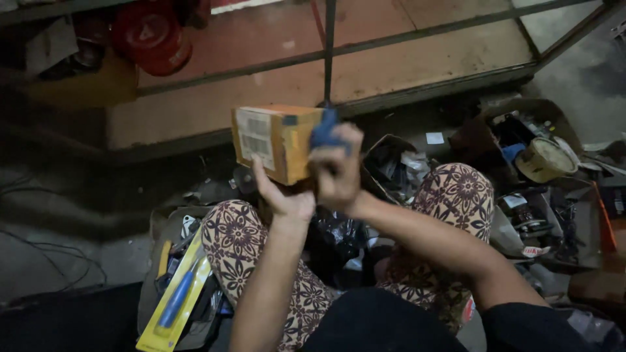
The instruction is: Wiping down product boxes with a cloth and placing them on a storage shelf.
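Cardboard box (277, 142) upright, label leftward, left hand (285, 199) supporting, right hand (338, 171) gripping perhaps blue tool (325, 130).

The person wears loose trousers (456, 195) in dark maroon-brown cloth, printed all over with large cream flower medallions and small dots; the pattern shows on both knees. The top is a plain black garment (385, 322) with short black sleeves, 1 of them (528, 322) ending above the elbow. Both forearms and the 2 hands are bare, with no gloves, rings or watch showing.
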